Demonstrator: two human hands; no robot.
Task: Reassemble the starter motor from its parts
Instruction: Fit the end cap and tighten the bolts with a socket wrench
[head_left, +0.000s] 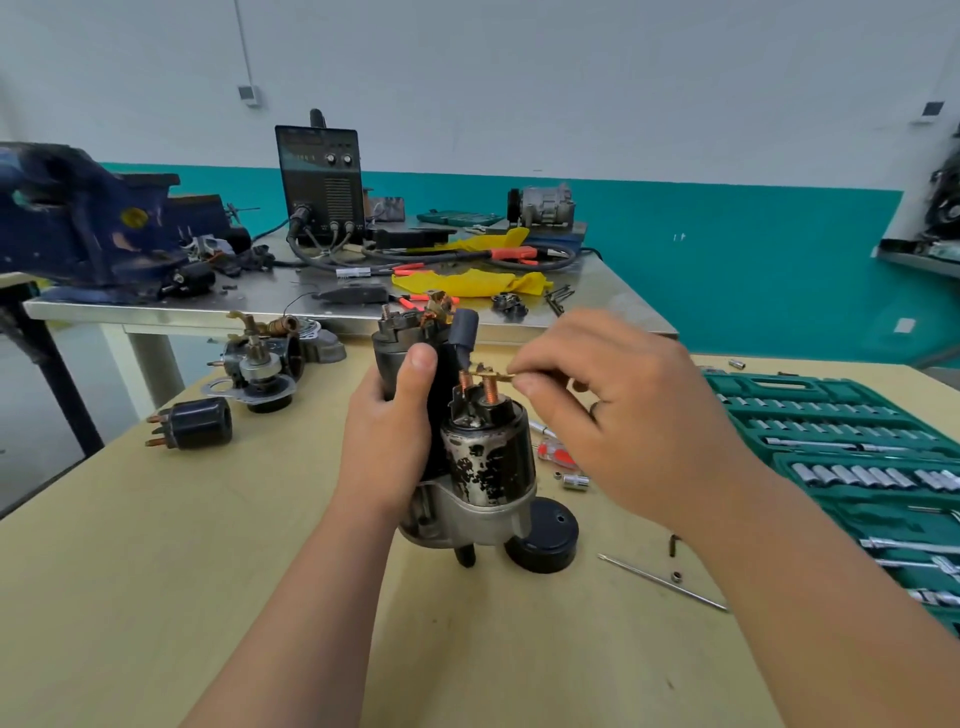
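The starter motor (483, 467) stands upright on the yellow table (260, 597), its solenoid with two copper studs (480, 387) facing me. My left hand (387, 436) is wrapped around the dark motor body, thumb on top. My right hand (618, 415) pinches a small brass terminal strap (493, 375) at the top of the studs. A grey-sleeved lead (464, 328) rises behind the studs. A black round end cap (543, 535) lies just right of the motor's base.
A spare black solenoid (195, 423) and another dismantled starter (260, 364) lie to the left. A green socket set case (857, 467) fills the right. A long through bolt (665, 582), a socket (575, 481) and a red screwdriver (553, 449) lie nearby. Behind stands a steel bench (311, 306) with a blue vise (88, 223) and a welder (319, 182).
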